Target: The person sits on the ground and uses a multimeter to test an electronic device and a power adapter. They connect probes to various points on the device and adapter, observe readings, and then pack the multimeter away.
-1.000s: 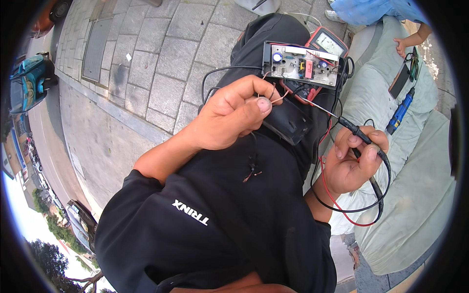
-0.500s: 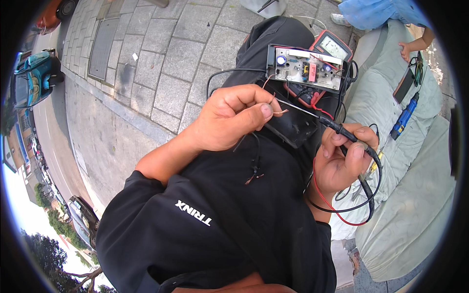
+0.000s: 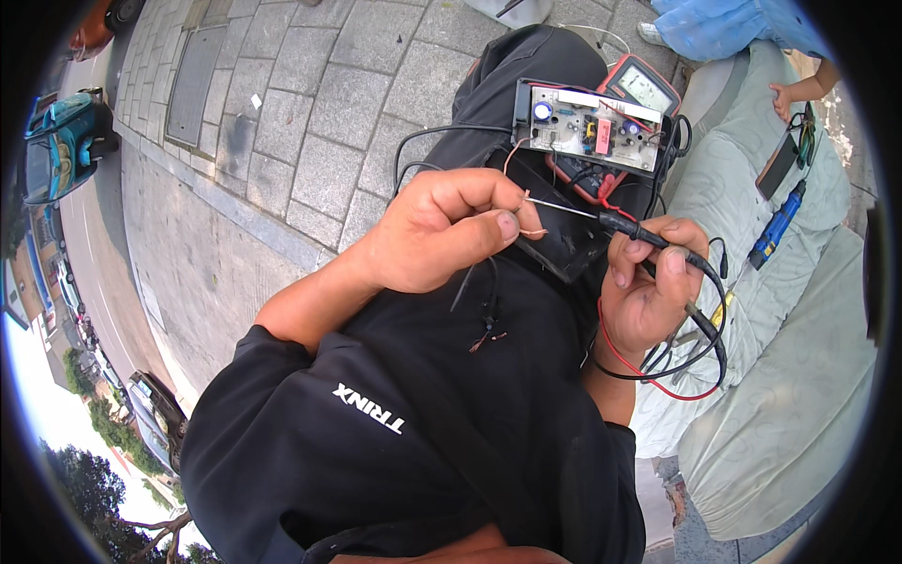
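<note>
My left hand (image 3: 437,233) pinches a thin copper-coloured wire (image 3: 533,232), its bare end showing past the thumb. In my right hand (image 3: 653,287) is a black test probe (image 3: 615,222), gripped between thumb and fingers. Its long metal tip points left and reaches the wire at my left fingertips; whether the two touch, I cannot tell. A second dark probe handle (image 3: 707,326) sticks out below the right fingers. Beyond both hands, an open circuit board (image 3: 568,136) in a black frame rests on my lap. Behind it lies a red multimeter (image 3: 645,86), partly covered by the board.
Under the board sits a black case part (image 3: 568,249). Loose dark wires (image 3: 489,324) with bare ends lie against my shirt. To the right, a pale cloth cover (image 3: 752,338) carries a blue screwdriver-like tool (image 3: 778,226). Another person's hand (image 3: 782,101) rests at the far right.
My right hand has shifted left with the probe, bringing its handle closer to my left hand. The left hand has moved slightly left and down, still pinching the wire.
</note>
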`<action>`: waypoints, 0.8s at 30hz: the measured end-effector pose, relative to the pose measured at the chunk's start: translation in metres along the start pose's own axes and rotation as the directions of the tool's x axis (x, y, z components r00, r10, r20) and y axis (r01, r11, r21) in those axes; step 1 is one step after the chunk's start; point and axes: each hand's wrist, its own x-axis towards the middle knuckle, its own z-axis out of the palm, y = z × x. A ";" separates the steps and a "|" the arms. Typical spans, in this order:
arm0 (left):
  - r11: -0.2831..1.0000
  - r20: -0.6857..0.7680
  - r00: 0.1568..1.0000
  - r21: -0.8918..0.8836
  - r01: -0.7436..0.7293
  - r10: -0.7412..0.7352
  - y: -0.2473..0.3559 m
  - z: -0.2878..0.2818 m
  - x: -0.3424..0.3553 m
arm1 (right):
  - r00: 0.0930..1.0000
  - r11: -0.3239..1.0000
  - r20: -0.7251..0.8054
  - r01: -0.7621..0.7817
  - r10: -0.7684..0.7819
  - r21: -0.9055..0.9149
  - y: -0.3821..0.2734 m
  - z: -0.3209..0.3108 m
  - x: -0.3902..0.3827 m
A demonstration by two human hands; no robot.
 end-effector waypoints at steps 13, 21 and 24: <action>0.992 0.015 0.993 0.062 -0.115 0.114 -0.010 -0.012 -0.001 | 0.993 0.995 0.109 -0.034 0.044 -0.092 -0.014 -0.006 -0.005; 0.977 0.112 0.976 0.075 -0.198 0.189 -0.008 -0.038 0.000 | 0.961 0.444 -0.031 0.097 -0.274 -0.891 -0.054 -0.057 0.013; 0.955 0.156 0.958 0.136 -0.264 0.242 -0.012 -0.039 0.006 | 0.979 0.760 -0.203 -0.129 -0.005 -0.637 -0.049 -0.051 0.006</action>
